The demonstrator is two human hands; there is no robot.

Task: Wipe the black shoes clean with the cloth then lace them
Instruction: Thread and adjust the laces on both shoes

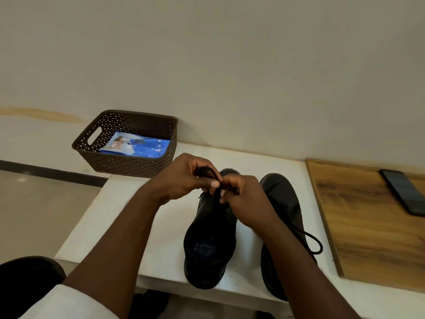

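Two black shoes stand side by side on the white table (165, 231), toes pointing away from me. Over the left shoe (209, 245) my left hand (184, 178) pinches a loop of the black lace (210, 172). My right hand (243, 196) grips the lace just beside it, fingers curled, the two hands touching. The right shoe (282, 203) is partly hidden behind my right forearm; a loose loop of its lace (315, 242) trails off to the right. No cloth is in view.
A brown perforated basket (128, 162) at the table's back left holds a blue packet (138, 146). A wooden board (372, 226) lies to the right with a dark phone (404, 194) on it. The wall runs close behind.
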